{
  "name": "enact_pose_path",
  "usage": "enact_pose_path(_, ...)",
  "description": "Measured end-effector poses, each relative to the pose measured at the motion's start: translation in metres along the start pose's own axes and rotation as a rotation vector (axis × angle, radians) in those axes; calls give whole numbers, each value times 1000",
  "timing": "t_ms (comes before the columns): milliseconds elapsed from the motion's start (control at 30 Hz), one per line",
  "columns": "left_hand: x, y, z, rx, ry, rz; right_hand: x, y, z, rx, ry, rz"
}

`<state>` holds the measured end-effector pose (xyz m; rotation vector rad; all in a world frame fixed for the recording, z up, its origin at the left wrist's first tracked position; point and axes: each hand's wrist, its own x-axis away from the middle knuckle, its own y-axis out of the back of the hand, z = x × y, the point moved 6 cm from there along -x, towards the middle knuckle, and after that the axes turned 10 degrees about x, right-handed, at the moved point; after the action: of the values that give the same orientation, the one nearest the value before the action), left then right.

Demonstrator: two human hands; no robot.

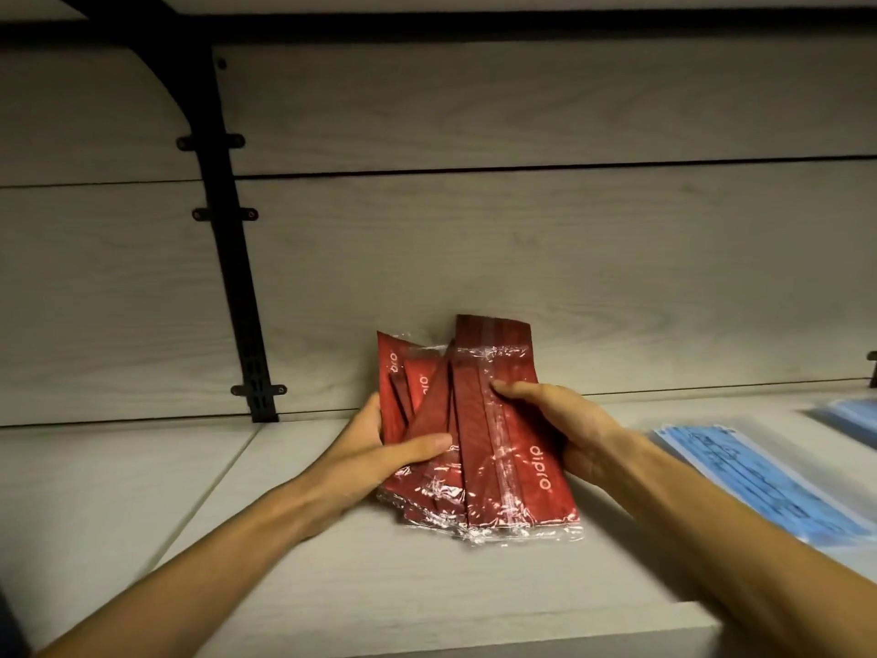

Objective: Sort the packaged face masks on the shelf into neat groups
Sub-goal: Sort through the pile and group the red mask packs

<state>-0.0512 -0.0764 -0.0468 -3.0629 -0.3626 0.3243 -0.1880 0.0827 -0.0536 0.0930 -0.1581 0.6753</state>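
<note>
I've got both hands on a fanned bundle of red mask packs [479, 434], clear wrap, white "dipro" print on a few. Left hand [379, 448] is closed round the bundle's left side, thumb across the front, fingers behind. Right hand [564, 429] is clamped on the right side, thumb pressed on the front near the middle seam, fingers tucked under. Packs aren't squared up: tops splay apart, bottoms overlap. The bundle is tilted up, top near the back wall panel [522, 258], lower end low over the shelf [332, 586], roughly mid-shelf; can't tell if it touches. A stack of blue mask packs [754, 477] lies flat toward the shelf's right edge, well apart from the red ones, w/ another blue stack [849, 415] at the far right edge, blurred. Black bracket rail [237, 287] runs up the wall, left of the bundle.
</note>
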Motion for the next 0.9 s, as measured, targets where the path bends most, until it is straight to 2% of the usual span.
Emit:
enact_pose_path(100, -4, 6, 7, 129, 128, -95, -3, -2, 1, 24, 64, -18)
enact_pose_path(167, -8, 11, 10, 208, 150, -152, -4, 0, 2, 44, 80, -29)
enact_pose_path(267, -10, 19, 13, 157, 137, -206, -3, 4, 3, 100, 73, -14)
enact_pose_path(433, -9, 20, 12, 62, 92, -182, 4, -7, 2, 173, 26, 84)
enact_pose_path(600, -7, 20, 10, 119, 102, -150, 4, 10, 12, 94, 129, -131)
enact_pose_path(767, -6, 26, 10, 117, 88, -201, 9, 36, 20, -59, 182, -347)
enact_pose_path(900, -6, 30, 5, 152, 37, -248, 15, 39, 13, -268, 135, -334)
